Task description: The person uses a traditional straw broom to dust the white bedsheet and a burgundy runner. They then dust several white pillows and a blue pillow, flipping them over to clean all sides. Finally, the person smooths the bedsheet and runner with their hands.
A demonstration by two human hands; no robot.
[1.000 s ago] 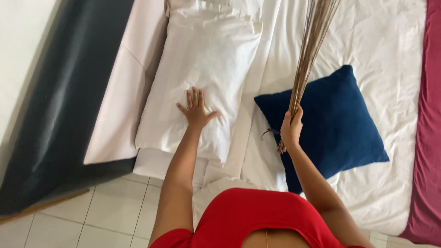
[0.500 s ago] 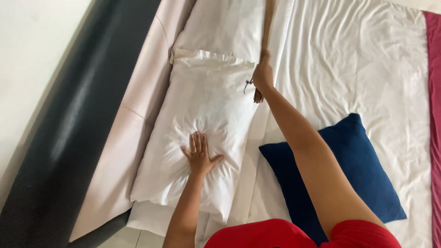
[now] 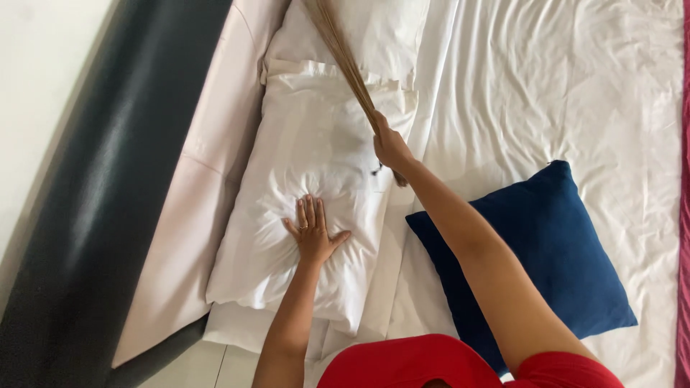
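A white pillow (image 3: pixel 309 165) lies lengthwise along the left side of a bed covered by a white sheet (image 3: pixel 546 100). My left hand (image 3: pixel 313 231) presses flat on the pillow's lower half, fingers spread. My right hand (image 3: pixel 390 147) grips the base of a bundle of thin brown sticks, a hand broom (image 3: pixel 343 57), whose bristles slant up and left across the pillow's top end. A dark blue square cushion (image 3: pixel 535 259) rests on the sheet to the right, partly under my right forearm.
A second white pillow (image 3: pixel 374 29) lies above the first. A dark padded headboard (image 3: pixel 93 215) runs down the left beside a pale wall (image 3: pixel 36 86). Tiled floor (image 3: pixel 194 366) shows at the bottom. A maroon strip (image 3: pixel 684 215) borders the right edge.
My right hand has swung the stick broom from above the blue cushion leftward over the white pillow. My left hand has stayed pressed on the pillow.
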